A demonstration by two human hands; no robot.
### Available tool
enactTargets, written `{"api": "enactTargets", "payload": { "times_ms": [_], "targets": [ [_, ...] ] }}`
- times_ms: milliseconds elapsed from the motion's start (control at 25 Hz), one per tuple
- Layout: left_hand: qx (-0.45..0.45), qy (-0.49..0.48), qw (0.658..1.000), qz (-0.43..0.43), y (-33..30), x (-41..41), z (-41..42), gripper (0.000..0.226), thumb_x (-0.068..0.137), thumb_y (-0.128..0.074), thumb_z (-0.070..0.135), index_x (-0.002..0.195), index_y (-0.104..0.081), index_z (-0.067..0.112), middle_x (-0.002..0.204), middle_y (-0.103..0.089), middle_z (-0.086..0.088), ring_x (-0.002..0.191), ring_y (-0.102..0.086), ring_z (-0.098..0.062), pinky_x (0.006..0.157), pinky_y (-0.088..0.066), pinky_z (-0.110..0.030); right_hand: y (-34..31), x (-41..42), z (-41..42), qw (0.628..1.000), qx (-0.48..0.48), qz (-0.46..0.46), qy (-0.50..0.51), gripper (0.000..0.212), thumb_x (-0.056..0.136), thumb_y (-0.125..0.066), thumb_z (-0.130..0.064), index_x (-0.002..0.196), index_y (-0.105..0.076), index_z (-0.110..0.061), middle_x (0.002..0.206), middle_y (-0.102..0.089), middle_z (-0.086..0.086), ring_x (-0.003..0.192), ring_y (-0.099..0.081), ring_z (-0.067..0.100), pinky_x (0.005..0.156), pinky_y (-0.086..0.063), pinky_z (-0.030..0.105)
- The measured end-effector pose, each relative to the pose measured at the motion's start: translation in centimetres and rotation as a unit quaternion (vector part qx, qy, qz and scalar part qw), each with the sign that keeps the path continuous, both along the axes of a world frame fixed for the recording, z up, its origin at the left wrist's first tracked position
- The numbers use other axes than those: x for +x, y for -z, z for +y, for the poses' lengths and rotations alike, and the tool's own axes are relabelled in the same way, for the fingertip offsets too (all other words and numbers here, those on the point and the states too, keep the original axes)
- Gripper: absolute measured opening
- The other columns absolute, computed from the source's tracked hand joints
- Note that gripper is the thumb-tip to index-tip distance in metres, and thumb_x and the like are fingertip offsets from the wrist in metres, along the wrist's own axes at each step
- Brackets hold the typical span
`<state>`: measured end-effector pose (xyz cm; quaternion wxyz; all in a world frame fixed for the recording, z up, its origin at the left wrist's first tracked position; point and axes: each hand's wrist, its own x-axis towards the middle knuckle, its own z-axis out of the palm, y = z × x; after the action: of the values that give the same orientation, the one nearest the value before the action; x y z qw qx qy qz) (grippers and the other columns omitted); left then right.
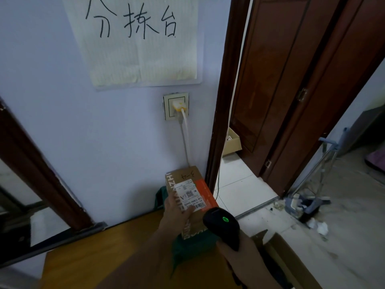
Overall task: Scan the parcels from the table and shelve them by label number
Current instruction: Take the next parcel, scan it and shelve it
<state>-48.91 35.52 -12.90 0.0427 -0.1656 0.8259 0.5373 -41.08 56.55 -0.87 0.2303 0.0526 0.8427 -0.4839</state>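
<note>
A brown cardboard parcel (pixel 188 174) with an orange side and a white shipping label (pixel 188 193) lies at the far right end of the wooden table (pixel 93 253), against the wall. Handwriting is on its top face. My left hand (pixel 176 211) rests on the parcel's near left side, fingers touching the label's edge. My right hand (pixel 245 261) grips a black handheld scanner (pixel 221 228), its green light lit, pointed at the label from just in front. The parcel sits on something green (pixel 193 245).
A handwritten paper sign (pixel 135 40) hangs on the wall above a socket with a white plug (pixel 178 105). An open doorway with a dark wooden frame (pixel 220 122) stands right of the table. A cardboard box (pixel 291 261) and a metal trolley (pixel 318 174) stand on the tiled floor.
</note>
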Motion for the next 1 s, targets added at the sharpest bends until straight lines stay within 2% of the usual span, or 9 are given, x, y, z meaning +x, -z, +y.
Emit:
{"api": "enactTargets", "payload": {
  "times_ms": [80, 160, 240, 360, 400, 520, 640, 800, 1000],
  "targets": [
    [0.079, -0.057, 0.995, -0.002, 1.2, 0.8, 0.0, 0.114, 0.074, -0.087, 0.055, 0.157, -0.010, 0.046, 0.162, -0.030, -0.003, 0.141, -0.049, -0.028, 0.111, -0.047, -0.062, 0.2, -0.1, 0.3, 1.000, -0.004, 0.004, 0.001, 0.016, 0.093, -0.067, -0.010, 0.086, -0.053, -0.016, 0.040, -0.056, -0.007, 0.035, -0.051, 0.003, 0.044, -0.045, 0.014],
    [0.142, -0.108, 0.984, -0.022, 2.7, 1.5, 0.2, 0.137, 0.052, -0.093, 0.069, 0.157, -0.008, 0.047, 0.158, -0.041, -0.005, 0.137, -0.054, -0.027, 0.109, -0.049, -0.062, 0.6, -0.2, 0.2, 1.000, -0.006, 0.005, 0.007, 0.014, 0.093, -0.066, -0.011, 0.087, -0.054, -0.016, 0.042, -0.055, -0.004, 0.035, -0.051, 0.003, 0.045, -0.045, 0.015],
    [0.198, -0.118, 0.972, -0.041, 2.8, 2.8, 0.9, 0.142, 0.056, -0.095, 0.057, 0.162, -0.002, 0.040, 0.149, -0.051, -0.003, 0.130, -0.059, -0.025, 0.106, -0.053, -0.056, 1.1, -0.3, 0.1, 1.000, 0.000, 0.016, 0.021, 0.016, 0.093, -0.066, -0.010, 0.083, -0.054, -0.014, 0.049, -0.053, -0.003, 0.036, -0.050, 0.002, 0.044, -0.043, 0.012],
    [0.224, -0.062, 0.971, -0.047, 3.6, 4.8, 2.6, 0.126, 0.073, -0.087, 0.048, 0.163, 0.000, 0.034, 0.139, -0.059, 0.009, 0.118, -0.065, -0.014, 0.087, -0.060, -0.031, 1.9, -0.1, -0.1, 0.998, 0.031, 0.037, 0.027, 0.025, 0.093, -0.066, -0.008, 0.074, -0.051, -0.012, 0.059, -0.050, 0.000, 0.045, -0.047, 0.004, 0.044, -0.039, 0.011],
    [0.216, -0.047, 0.974, -0.043, 3.8, 5.4, 3.3, 0.119, 0.076, -0.085, 0.049, 0.163, -0.006, 0.033, 0.137, -0.061, 0.013, 0.115, -0.068, -0.011, 0.082, -0.061, -0.027, 2.1, 0.2, -0.1, 0.998, 0.030, 0.039, 0.026, 0.026, 0.092, -0.066, -0.006, 0.073, -0.050, -0.013, 0.060, -0.049, 0.000, 0.045, -0.045, 0.002, 0.044, -0.039, 0.011],
    [0.191, -0.051, 0.980, -0.018, 4.5, 6.6, 4.1, 0.103, 0.072, -0.083, 0.063, 0.154, -0.026, 0.041, 0.136, -0.063, 0.016, 0.119, -0.068, -0.010, 0.090, -0.063, -0.038, 2.5, 0.9, 0.6, 0.999, 0.010, 0.038, 0.027, 0.027, 0.090, -0.067, -0.003, 0.073, -0.050, -0.013, 0.060, -0.048, -0.001, 0.042, -0.043, 0.000, 0.044, -0.039, 0.011],
    [0.183, -0.066, 0.981, -0.007, 5.2, 6.7, 3.3, 0.108, 0.064, -0.077, 0.082, 0.154, -0.029, 0.046, 0.146, -0.057, 0.008, 0.130, -0.062, -0.017, 0.100, -0.060, -0.046, 2.9, 1.5, 1.4, 0.999, -0.001, 0.030, 0.036, 0.024, 0.090, -0.068, -0.003, 0.075, -0.051, -0.013, 0.059, -0.048, -0.002, 0.039, -0.044, -0.001, 0.045, -0.040, 0.010],
    [0.143, -0.067, 0.987, -0.005, 6.1, 6.8, 2.9, 0.096, 0.076, -0.069, 0.072, 0.157, -0.026, 0.045, 0.148, -0.055, 0.009, 0.137, -0.055, -0.020, 0.104, -0.057, -0.052, 3.4, 2.8, 2.2, 0.999, -0.008, 0.014, 0.028, 0.013, 0.089, -0.067, -0.004, 0.086, -0.057, -0.011, 0.061, -0.050, -0.001, 0.042, -0.045, 0.000, 0.048, -0.040, 0.013],
    [0.111, -0.051, 0.992, 0.003, 8.3, 6.6, 2.8, 0.095, 0.076, -0.070, 0.078, 0.155, -0.023, 0.052, 0.147, -0.055, 0.013, 0.139, -0.052, -0.018, 0.110, -0.050, -0.058, 3.4, 4.3, 2.1, 0.999, -0.024, 0.024, 0.036, 0.015, 0.089, -0.066, -0.002, 0.089, -0.058, -0.014, 0.061, -0.051, -0.001, 0.040, -0.048, -0.002, 0.046, -0.041, 0.012]
  ]
}}
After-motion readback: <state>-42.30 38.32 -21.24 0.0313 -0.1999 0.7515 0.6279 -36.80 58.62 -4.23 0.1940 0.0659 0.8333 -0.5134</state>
